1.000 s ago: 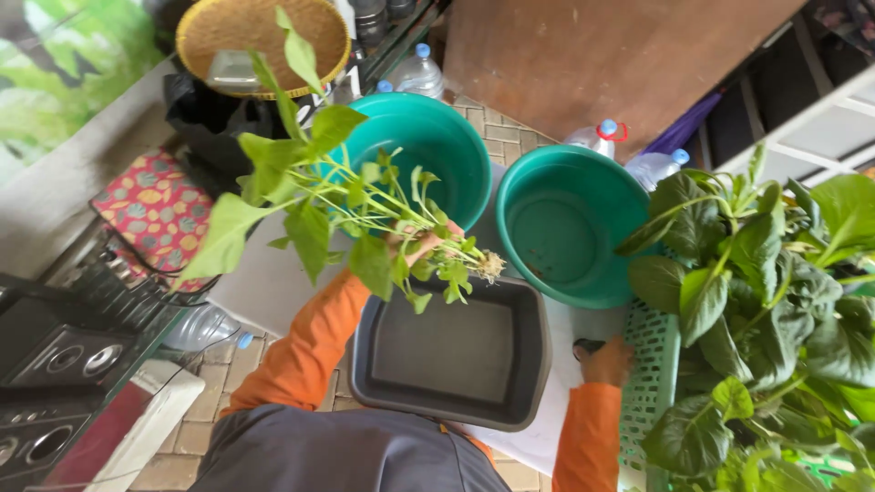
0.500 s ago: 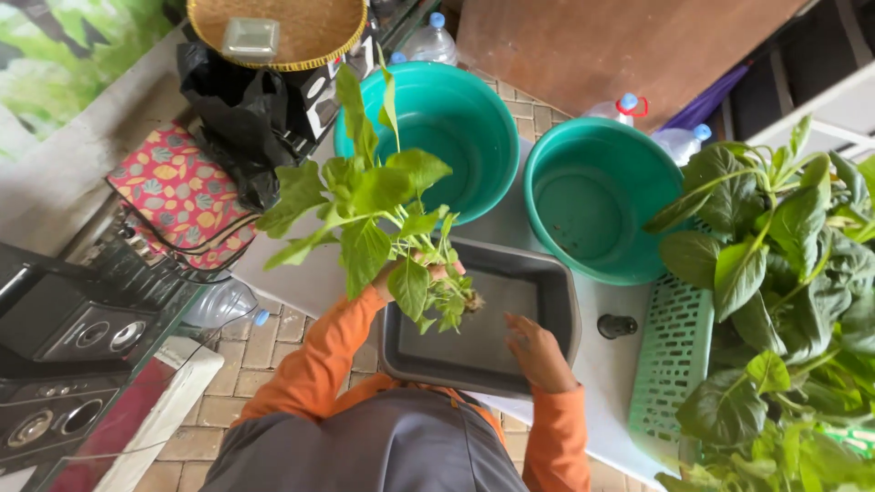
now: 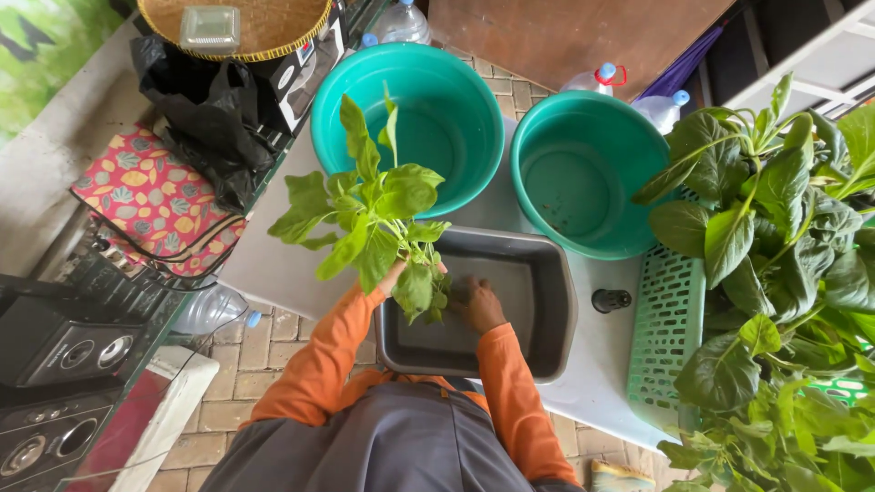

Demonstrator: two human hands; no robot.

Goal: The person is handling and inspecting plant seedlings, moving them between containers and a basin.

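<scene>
Two hands over grey rectangular tub [image 3: 547, 301], orange sleeves. Left hand [image 3: 397, 273] closed around stems of leafy green sprig [image 3: 369, 214], held upright above tub's left edge, leaves fanning toward left basin. Right hand [image 3: 480, 305] inside tub, just beside sprig's lower end; finger posture cannot be told, knuckles only in view. Just right of tub: small black cap [image 3: 611, 299] on white tabletop [image 3: 273, 264]. Further right: green slotted basket [image 3: 665, 337] heaped with leafy greens [image 3: 784, 255]. Beyond tub: two teal basins, left basin [image 3: 447, 118] and right basin [image 3: 583, 173], touching. Farthest: plastic bottles [image 3: 597, 80], woven tray [image 3: 273, 27].
</scene>
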